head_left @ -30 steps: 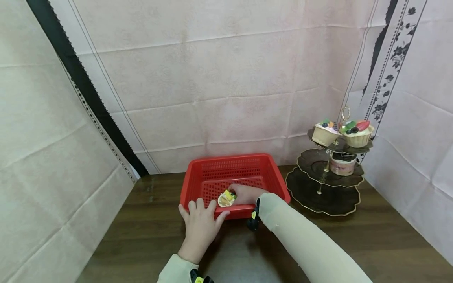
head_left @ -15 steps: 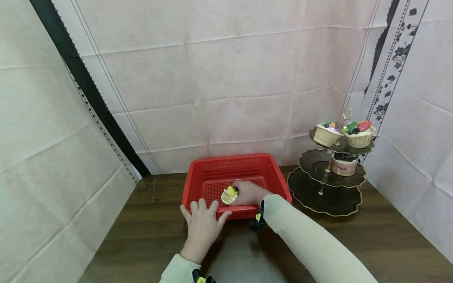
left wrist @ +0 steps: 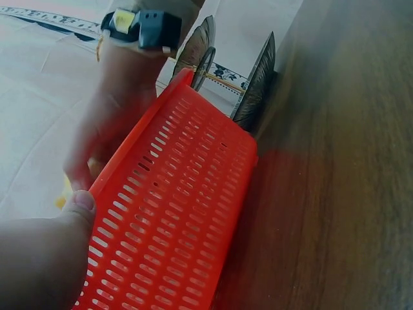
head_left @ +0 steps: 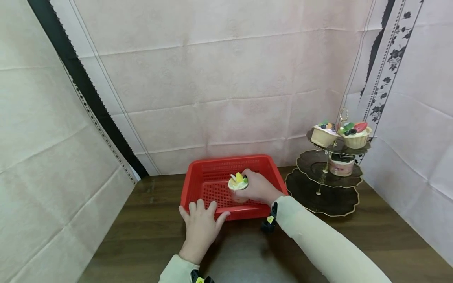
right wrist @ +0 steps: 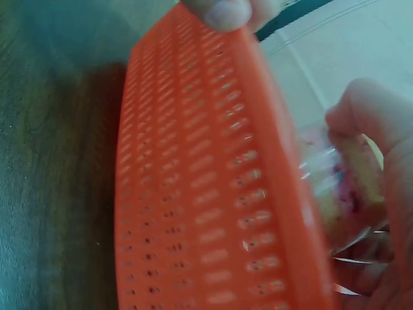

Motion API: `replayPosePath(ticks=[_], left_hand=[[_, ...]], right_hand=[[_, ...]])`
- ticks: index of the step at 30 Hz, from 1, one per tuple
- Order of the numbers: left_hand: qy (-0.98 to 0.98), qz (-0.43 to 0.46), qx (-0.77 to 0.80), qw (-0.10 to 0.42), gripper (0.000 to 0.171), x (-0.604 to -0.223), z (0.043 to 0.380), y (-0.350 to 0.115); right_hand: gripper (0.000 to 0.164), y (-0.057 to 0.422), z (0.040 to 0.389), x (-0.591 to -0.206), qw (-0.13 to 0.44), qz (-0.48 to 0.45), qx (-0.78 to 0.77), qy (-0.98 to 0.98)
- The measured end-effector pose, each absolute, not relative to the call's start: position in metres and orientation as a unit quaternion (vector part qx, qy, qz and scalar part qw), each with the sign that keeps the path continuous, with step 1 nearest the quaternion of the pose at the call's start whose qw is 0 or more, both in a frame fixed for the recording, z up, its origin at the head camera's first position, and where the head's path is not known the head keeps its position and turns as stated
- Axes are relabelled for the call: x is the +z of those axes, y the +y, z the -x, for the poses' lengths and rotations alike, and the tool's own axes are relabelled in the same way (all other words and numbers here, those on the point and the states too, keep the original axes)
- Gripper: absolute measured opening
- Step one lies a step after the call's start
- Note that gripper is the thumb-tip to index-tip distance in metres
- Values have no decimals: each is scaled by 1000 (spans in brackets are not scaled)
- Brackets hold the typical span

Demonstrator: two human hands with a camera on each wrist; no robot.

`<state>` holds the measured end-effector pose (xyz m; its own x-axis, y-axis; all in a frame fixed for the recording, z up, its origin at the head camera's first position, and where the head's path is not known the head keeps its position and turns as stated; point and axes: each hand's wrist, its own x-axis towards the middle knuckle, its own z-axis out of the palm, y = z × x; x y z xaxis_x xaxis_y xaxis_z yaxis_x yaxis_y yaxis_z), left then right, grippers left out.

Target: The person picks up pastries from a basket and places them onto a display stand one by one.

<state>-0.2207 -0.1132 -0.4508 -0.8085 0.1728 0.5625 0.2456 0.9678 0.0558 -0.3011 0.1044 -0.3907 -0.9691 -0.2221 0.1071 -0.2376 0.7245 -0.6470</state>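
Observation:
In the head view my right hand (head_left: pixel 260 188) grips a small layered cake cup (head_left: pixel 238 183), topped with cream and yellow fruit, above the floor of the red basket (head_left: pixel 251 213). The right wrist view shows the cup's clear side (right wrist: pixel 345 194), with pink and tan layers between thumb and fingers; part of it is hidden behind the basket wall. My left hand (head_left: pixel 200 231) rests on the basket's near left rim, fingers straight and spread. Its thumb (left wrist: pixel 80 203) lies at the rim in the left wrist view.
Right of the basket stands a dark three-tier cake stand (head_left: pixel 320 200) with gold edges. Two fruit-topped cupcakes (head_left: pixel 355 137) sit on its top tier, and a pink layered cake (head_left: pixel 341 166) on the middle one. Pale cloth (head_left: pixel 212 78) hangs behind the wooden table (head_left: pixel 148 228).
My right hand has lifted the cake cup slightly and moved it right, turning it more upright. The left hand stays on the rim.

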Motion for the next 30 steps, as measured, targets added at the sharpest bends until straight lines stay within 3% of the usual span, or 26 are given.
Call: replayPosePath(ticks=[16, 30], left_hand=[[-949, 114, -69, 287, 51, -451, 220, -114], [-951, 112, -69, 280, 53, -449, 221, -114]], right_hand=[[80, 177, 272, -353, 130, -75, 357, -922], [95, 240, 259, -344, 162, 25, 358, -919]])
